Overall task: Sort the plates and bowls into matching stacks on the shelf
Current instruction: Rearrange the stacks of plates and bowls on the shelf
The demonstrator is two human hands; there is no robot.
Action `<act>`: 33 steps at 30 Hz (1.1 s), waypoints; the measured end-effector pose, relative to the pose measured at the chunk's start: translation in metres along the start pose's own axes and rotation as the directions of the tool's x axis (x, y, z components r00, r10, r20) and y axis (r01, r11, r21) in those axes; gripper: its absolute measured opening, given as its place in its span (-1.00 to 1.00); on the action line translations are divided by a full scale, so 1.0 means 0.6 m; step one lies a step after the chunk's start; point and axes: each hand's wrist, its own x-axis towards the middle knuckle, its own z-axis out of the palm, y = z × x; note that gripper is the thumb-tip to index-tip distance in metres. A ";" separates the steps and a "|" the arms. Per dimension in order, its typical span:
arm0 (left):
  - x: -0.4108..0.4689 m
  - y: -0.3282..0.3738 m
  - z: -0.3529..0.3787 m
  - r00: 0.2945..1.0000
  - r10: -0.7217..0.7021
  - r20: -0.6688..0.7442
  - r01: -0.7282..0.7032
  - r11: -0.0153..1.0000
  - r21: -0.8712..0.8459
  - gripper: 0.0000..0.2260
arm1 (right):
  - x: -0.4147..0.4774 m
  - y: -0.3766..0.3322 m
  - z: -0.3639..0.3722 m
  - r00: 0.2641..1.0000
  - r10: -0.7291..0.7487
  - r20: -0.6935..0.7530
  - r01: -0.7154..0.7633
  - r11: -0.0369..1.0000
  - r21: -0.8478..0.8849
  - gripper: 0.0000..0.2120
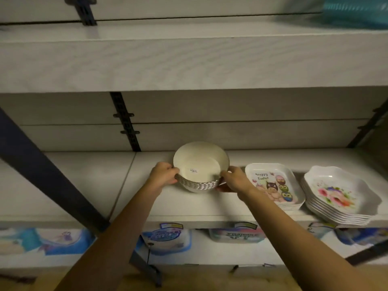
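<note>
A round cream bowl (200,164) with a patterned outer band and a small sticker inside sits on the white shelf (88,181), in the middle. My left hand (162,174) grips its left rim and my right hand (234,180) grips its right rim. To the right stands a stack of square plates (275,184) printed with owls and "Happy Easter". Further right is a stack of scalloped floral plates (338,194), near the shelf's front edge.
An upper shelf board (189,66) overhangs the working shelf. A dark diagonal brace (42,173) crosses at left, and a slotted upright (125,122) runs up the back wall. Packaged goods (165,240) fill the shelf below. A teal item (354,11) lies top right.
</note>
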 end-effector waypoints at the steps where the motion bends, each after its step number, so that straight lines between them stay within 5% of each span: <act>1: -0.001 -0.010 -0.009 1.000 -0.013 -0.009 0.013 1.000 -0.011 -0.86 | -0.003 0.003 0.015 1.000 0.004 0.006 -0.004 1.000 -0.019 -0.84; 12: -0.005 -0.109 -0.094 0.985 -0.137 -0.109 0.132 0.990 -0.046 -0.90 | -0.028 0.021 0.138 0.991 0.013 0.133 0.008 0.988 -0.157 -0.66; 19: -0.019 -0.118 -0.098 0.985 -0.142 -0.094 0.151 0.983 0.100 -0.90 | -0.036 0.026 0.144 0.987 0.042 0.156 -0.010 0.980 -0.198 -0.59; 22: -0.030 -0.097 -0.080 0.977 0.014 -0.214 0.066 0.930 0.362 -0.58 | -0.037 0.016 0.121 0.979 0.045 0.198 -0.009 0.983 -0.183 -0.54; 25: -0.048 -0.054 -0.039 0.891 0.323 -0.318 -0.173 0.891 0.420 -0.46 | -0.035 0.004 0.062 0.989 -0.049 0.141 0.072 0.984 -0.165 -0.50; 29: -0.060 0.006 0.041 0.867 0.482 -0.125 -0.380 0.802 0.461 -0.55 | -0.025 -0.002 -0.061 0.982 -0.188 -0.033 0.182 0.975 -0.123 -0.62; 33: -0.068 0.050 0.136 0.902 0.420 0.098 -0.427 0.837 0.342 -0.60 | -0.011 0.008 -0.189 0.958 -0.229 -0.172 0.192 0.959 -0.209 -0.64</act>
